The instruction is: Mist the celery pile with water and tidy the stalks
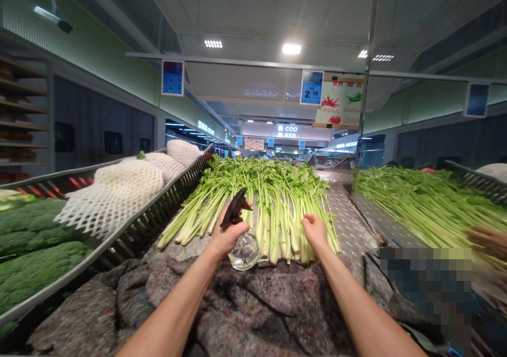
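My left hand (pixel 228 233) is wrapped round a clear spray bottle (pixel 244 251) with a black trigger head (pixel 235 209), which it holds tilted over the stalks. Rows of green celery (pixel 273 209) lie on a metal display surface, leafy tops away from me and pale cut ends toward me. At the right side of the rows, my right hand (pixel 316 230) is closed on celery stalks; its fingertips are partly hidden behind the hand. Below both forearms a bunched grey-brown felt cloth (pixel 253 293) runs along the front of the display.
To the left, a black slatted divider (pixel 152 219) separates broccoli (pixel 31 256) and items in white foam netting (pixel 130 180). At right, a mirror panel (pixel 428 198) reflects celery and a hand. Price signs (pixel 312 87) hang from a rail overhead.
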A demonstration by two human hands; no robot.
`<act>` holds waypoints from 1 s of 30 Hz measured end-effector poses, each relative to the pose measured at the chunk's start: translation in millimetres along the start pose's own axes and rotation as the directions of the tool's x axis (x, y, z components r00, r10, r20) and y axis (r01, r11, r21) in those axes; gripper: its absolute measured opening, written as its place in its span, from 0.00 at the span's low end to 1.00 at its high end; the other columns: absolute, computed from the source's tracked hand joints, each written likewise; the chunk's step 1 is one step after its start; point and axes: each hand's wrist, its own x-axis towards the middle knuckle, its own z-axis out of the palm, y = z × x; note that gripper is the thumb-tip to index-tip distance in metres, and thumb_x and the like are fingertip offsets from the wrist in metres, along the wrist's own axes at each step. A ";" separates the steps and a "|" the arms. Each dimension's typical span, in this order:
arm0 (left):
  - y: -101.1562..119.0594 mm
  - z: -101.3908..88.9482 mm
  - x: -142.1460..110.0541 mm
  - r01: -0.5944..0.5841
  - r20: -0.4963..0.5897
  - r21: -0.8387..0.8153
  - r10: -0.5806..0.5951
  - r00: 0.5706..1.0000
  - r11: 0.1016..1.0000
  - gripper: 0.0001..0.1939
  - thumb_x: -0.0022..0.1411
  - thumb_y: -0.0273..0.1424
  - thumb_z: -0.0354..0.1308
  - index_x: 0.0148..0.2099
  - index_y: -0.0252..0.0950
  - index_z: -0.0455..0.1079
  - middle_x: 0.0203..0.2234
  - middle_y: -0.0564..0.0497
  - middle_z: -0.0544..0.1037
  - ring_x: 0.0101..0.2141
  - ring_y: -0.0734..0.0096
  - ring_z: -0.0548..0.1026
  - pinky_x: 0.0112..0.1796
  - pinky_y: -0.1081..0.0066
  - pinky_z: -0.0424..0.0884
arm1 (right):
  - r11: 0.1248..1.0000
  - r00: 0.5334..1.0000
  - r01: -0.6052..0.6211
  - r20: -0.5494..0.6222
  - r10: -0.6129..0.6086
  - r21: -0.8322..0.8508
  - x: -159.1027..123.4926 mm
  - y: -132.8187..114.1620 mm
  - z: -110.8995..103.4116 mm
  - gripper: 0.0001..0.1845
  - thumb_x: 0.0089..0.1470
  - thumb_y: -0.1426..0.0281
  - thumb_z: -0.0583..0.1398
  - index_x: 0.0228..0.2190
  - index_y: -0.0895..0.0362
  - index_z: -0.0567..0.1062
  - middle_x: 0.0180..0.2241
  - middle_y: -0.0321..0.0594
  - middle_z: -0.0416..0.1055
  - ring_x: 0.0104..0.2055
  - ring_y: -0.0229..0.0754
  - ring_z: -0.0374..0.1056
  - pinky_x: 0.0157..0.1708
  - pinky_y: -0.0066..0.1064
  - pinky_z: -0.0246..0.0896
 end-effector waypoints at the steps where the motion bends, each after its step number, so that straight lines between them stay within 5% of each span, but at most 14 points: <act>1: -1.8 -0.7 0.7 0.007 0.000 -0.010 -0.007 1.000 1.000 0.16 0.40 0.24 0.52 0.36 0.35 0.69 0.31 0.51 0.75 0.33 0.68 0.70 0.36 0.68 0.66 | 1.000 1.000 0.002 0.001 -0.002 -0.002 0.0 0.0 0.0 0.18 0.42 0.69 0.52 0.36 0.61 0.72 0.38 0.44 0.71 0.42 0.43 0.66 0.42 0.30 0.57; 12: 1.4 0.5 -1.3 0.013 -0.014 0.016 -0.013 1.000 1.000 0.17 0.40 0.23 0.52 0.37 0.34 0.67 0.32 0.52 0.73 0.23 0.76 0.67 0.27 0.72 0.63 | 1.000 1.000 0.003 0.006 -0.003 -0.001 0.2 -0.2 -0.3 0.18 0.42 0.69 0.52 0.36 0.61 0.72 0.38 0.44 0.71 0.41 0.43 0.66 0.42 0.31 0.57; 16: -5.4 -2.0 0.1 0.015 -0.042 0.042 -0.013 0.999 0.999 0.19 0.41 0.24 0.53 0.41 0.36 0.66 0.25 0.56 0.71 0.21 0.76 0.65 0.26 0.73 0.62 | 1.000 1.000 0.012 0.003 -0.012 0.001 1.3 1.7 0.6 0.18 0.41 0.69 0.52 0.36 0.61 0.72 0.38 0.44 0.71 0.41 0.44 0.66 0.42 0.32 0.57; 30: -8.3 -10.6 6.9 -0.001 -0.299 0.180 0.056 0.952 0.984 0.14 0.41 0.26 0.52 0.35 0.35 0.65 0.25 0.55 0.69 0.25 0.74 0.66 0.28 0.73 0.62 | 1.000 1.000 0.006 0.016 -0.006 -0.007 1.6 4.2 1.7 0.18 0.41 0.69 0.52 0.36 0.60 0.72 0.38 0.44 0.71 0.41 0.44 0.66 0.42 0.33 0.57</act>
